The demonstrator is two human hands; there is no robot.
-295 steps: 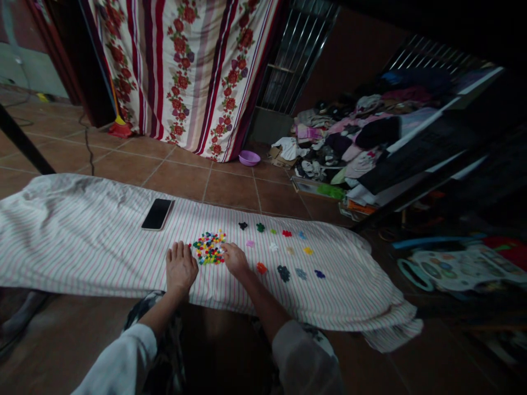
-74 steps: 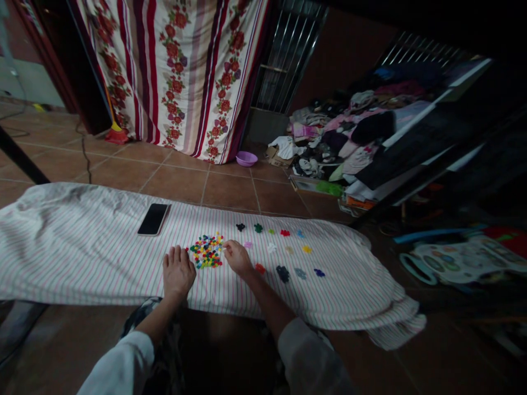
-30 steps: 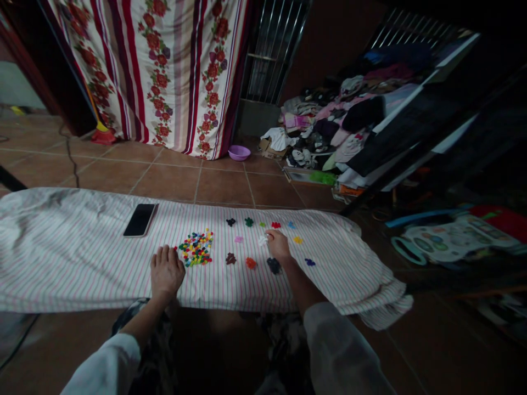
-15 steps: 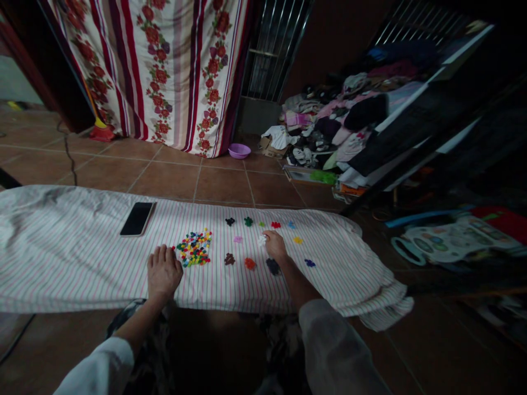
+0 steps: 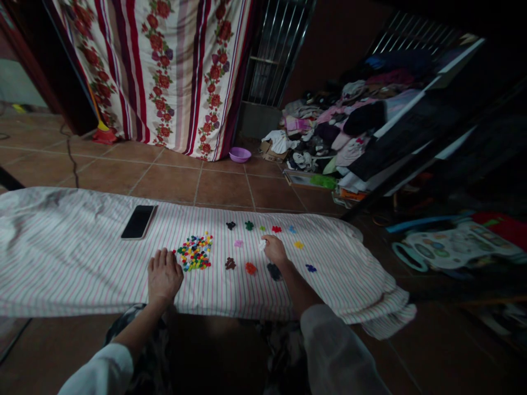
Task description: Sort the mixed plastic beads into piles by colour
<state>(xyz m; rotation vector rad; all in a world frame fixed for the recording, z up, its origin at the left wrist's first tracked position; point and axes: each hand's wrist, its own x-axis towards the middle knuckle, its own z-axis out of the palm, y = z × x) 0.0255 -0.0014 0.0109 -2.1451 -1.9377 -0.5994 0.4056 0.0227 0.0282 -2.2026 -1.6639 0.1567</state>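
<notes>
My left hand (image 5: 164,275) lies flat on the striped cloth (image 5: 102,274), fingers stretched forward, just left of a mixed heap of small colourful pieces (image 5: 194,252). My right hand (image 5: 275,250) is closed, its fingertips together at a small white cluster (image 5: 262,245) that they partly cover; whether a piece is between them is hidden. Around it sit small single-colour piles: black (image 5: 230,225), dark green (image 5: 249,225), light green (image 5: 262,228), red (image 5: 276,229), light blue (image 5: 292,229), yellow (image 5: 298,244), pink (image 5: 239,243), brown (image 5: 230,263), orange (image 5: 250,268), dark grey (image 5: 274,271) and dark blue (image 5: 310,268).
A phone (image 5: 139,222) rests on the cloth at the left. Beyond are a floral curtain (image 5: 181,82), a purple basin (image 5: 240,154), a red broom (image 5: 104,135) and a heap of clothes (image 5: 329,123). A white plastic toy panel (image 5: 461,241) is at the right.
My right hand stays at the white cluster, its fingers now covering more of it. The left hand keeps its place. The whole view has shifted slightly.
</notes>
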